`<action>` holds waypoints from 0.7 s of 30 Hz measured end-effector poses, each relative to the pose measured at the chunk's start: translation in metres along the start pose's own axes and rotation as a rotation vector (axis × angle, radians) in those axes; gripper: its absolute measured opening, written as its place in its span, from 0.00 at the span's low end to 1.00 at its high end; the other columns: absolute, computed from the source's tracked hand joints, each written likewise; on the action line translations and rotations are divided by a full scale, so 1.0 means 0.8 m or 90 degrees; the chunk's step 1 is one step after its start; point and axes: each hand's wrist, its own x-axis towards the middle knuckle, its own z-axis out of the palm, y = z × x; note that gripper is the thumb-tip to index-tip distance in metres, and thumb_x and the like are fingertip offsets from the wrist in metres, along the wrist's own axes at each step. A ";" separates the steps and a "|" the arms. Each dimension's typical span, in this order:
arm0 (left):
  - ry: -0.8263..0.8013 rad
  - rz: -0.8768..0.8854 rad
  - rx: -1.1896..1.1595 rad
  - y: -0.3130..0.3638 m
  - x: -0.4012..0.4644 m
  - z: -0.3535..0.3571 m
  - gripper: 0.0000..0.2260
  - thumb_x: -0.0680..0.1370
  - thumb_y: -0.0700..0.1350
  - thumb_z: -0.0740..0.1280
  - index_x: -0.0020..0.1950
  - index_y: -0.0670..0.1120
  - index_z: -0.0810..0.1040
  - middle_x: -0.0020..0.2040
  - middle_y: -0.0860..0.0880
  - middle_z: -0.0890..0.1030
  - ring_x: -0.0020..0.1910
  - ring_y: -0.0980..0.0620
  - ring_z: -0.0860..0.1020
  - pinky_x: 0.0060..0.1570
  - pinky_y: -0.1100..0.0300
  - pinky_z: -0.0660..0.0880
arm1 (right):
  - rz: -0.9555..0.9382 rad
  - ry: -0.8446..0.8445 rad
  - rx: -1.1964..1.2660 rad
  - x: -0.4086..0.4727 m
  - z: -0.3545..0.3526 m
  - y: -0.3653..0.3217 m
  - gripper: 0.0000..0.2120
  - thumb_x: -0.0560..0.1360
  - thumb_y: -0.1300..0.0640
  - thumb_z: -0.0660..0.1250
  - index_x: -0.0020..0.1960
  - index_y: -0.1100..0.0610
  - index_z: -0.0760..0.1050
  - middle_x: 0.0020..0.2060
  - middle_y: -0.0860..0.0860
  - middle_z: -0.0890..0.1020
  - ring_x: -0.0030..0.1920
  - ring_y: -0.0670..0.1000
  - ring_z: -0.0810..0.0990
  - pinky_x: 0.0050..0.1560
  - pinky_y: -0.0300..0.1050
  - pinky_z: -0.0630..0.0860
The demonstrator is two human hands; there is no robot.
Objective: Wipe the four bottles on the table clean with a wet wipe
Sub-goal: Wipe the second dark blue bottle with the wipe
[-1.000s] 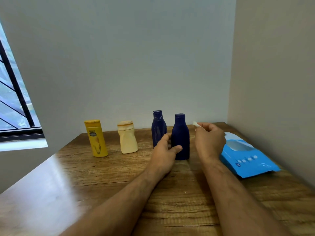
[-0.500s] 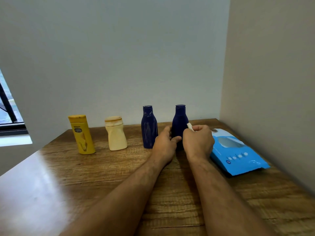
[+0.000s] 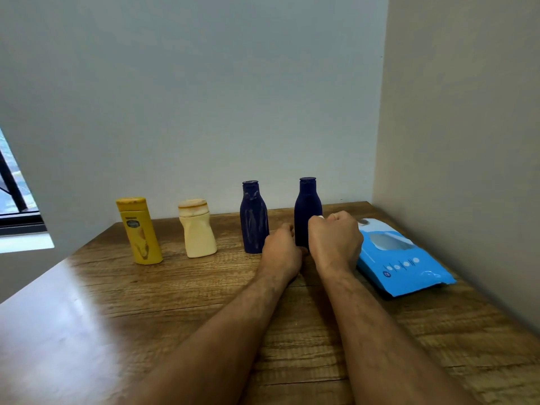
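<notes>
The right navy bottle (image 3: pixel 307 209) stood upright near the table's (image 3: pixel 181 290) back edge, just beside the blue wipe pack (image 3: pixel 400 258). The left hand (image 3: pixel 282 252) held its base; the right hand (image 3: pixel 336 241), fisted on a wet wipe (image 3: pixel 320 217), pressed its side. The second navy bottle (image 3: pixel 253 217), cream bottle (image 3: pixel 197 229) and yellow bottle (image 3: pixel 139 230) stood spaced leftward, with open table in front.
</notes>
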 end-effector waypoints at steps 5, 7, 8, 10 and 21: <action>0.017 0.002 0.074 -0.008 -0.012 -0.004 0.09 0.82 0.40 0.64 0.60 0.48 0.77 0.46 0.53 0.81 0.43 0.56 0.80 0.40 0.62 0.77 | -0.119 -0.055 -0.010 -0.014 0.006 -0.002 0.08 0.73 0.59 0.67 0.38 0.54 0.70 0.36 0.50 0.77 0.37 0.47 0.75 0.33 0.36 0.67; 0.018 0.001 0.077 -0.009 -0.021 -0.011 0.07 0.82 0.42 0.65 0.59 0.48 0.78 0.42 0.55 0.79 0.38 0.59 0.77 0.33 0.68 0.71 | -0.179 -0.085 -0.010 -0.021 0.010 -0.003 0.11 0.73 0.61 0.67 0.36 0.53 0.68 0.34 0.50 0.76 0.37 0.47 0.75 0.35 0.38 0.71; 0.026 -0.004 0.062 -0.009 -0.027 -0.014 0.08 0.82 0.43 0.65 0.59 0.48 0.78 0.43 0.55 0.80 0.38 0.60 0.77 0.32 0.69 0.69 | -0.197 -0.099 -0.010 -0.024 0.011 -0.004 0.10 0.72 0.62 0.67 0.36 0.53 0.69 0.35 0.50 0.77 0.37 0.47 0.76 0.36 0.40 0.75; 0.077 -0.038 -0.020 -0.013 -0.040 -0.023 0.08 0.80 0.44 0.67 0.59 0.51 0.78 0.46 0.55 0.81 0.40 0.60 0.78 0.34 0.69 0.70 | -0.220 -0.111 -0.016 -0.027 0.014 -0.004 0.08 0.72 0.62 0.67 0.39 0.53 0.70 0.36 0.49 0.77 0.38 0.47 0.78 0.38 0.41 0.78; 0.398 -0.044 -0.076 -0.032 -0.020 -0.046 0.39 0.66 0.52 0.80 0.70 0.46 0.64 0.65 0.47 0.69 0.66 0.48 0.68 0.65 0.52 0.72 | -0.349 -0.140 -0.110 -0.028 0.028 0.002 0.07 0.74 0.60 0.67 0.45 0.50 0.72 0.41 0.44 0.77 0.42 0.43 0.77 0.36 0.32 0.69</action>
